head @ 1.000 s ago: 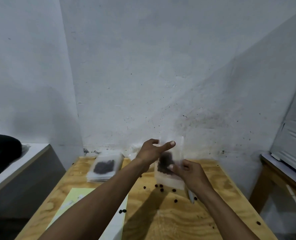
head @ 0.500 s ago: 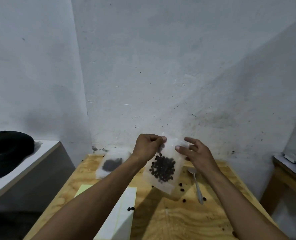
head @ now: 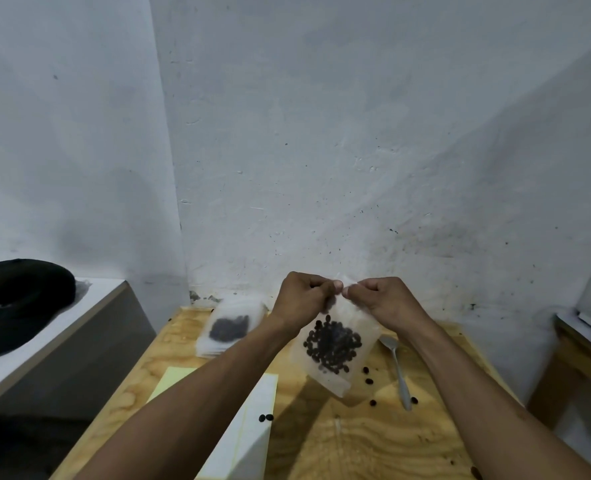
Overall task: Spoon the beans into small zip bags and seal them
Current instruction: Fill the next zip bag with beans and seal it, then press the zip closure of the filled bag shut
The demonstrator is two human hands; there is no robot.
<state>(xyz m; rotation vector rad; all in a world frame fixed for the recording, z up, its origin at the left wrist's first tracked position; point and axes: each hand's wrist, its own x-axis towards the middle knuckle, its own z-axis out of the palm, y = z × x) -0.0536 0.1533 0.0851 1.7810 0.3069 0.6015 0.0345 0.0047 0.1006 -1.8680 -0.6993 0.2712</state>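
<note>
Right hand (head: 387,299) closed in beside left hand (head: 302,299) — both now pinch zip bag (head: 334,344) top.

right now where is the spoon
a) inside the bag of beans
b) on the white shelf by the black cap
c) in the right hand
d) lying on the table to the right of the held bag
d: the spoon lies flat on the wooden table, right of the bag of beans, while the left hand and right hand both pinch the bag's top edge.
</note>
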